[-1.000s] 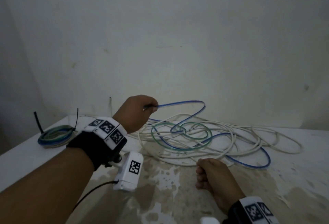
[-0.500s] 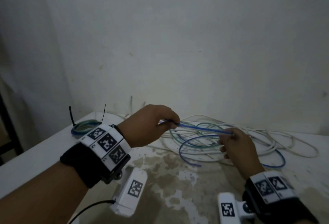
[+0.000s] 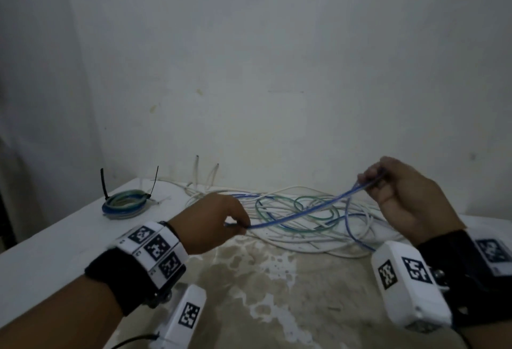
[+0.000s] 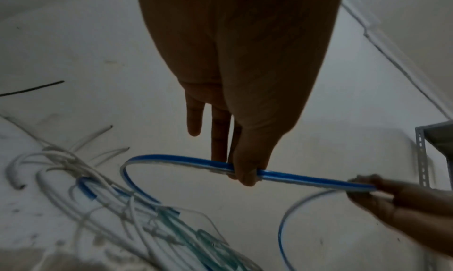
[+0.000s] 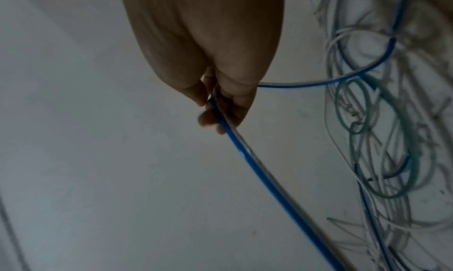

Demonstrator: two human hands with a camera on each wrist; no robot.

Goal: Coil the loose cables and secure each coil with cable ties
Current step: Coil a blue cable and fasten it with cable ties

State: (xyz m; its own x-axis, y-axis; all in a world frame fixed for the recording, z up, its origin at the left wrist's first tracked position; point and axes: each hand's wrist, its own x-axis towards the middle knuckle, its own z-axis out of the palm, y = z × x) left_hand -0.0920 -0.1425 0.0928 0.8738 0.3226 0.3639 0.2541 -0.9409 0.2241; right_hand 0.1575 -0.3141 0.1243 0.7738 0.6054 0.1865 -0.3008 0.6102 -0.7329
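Observation:
A blue cable (image 3: 299,213) (image 4: 306,178) (image 5: 257,168) is stretched in the air between my two hands above the table (image 3: 41,260). My left hand (image 3: 235,225) (image 4: 245,175) pinches one end of it low near the table. Raised at the right, my right hand (image 3: 372,182) (image 5: 215,114) pinches it further along, and the rest drops from there into the pile. Beneath the span lies a tangle of white cables (image 3: 304,243) with a green cable (image 3: 304,204) looped through it. A finished coil (image 3: 124,204) bound with black cable ties (image 3: 104,185) sits at the table's far left.
A white wall (image 3: 277,71) closes off the table's far side. Two white cable ends (image 3: 197,171) stick up against it. The near tabletop has worn, stained patches (image 3: 277,293). A grey perforated metal upright (image 4: 421,155) shows at the right of the left wrist view.
My right hand slid along the blue cable, up and to the right, pulling a longer stretch taut. My left hand kept its pinch and dropped lower.

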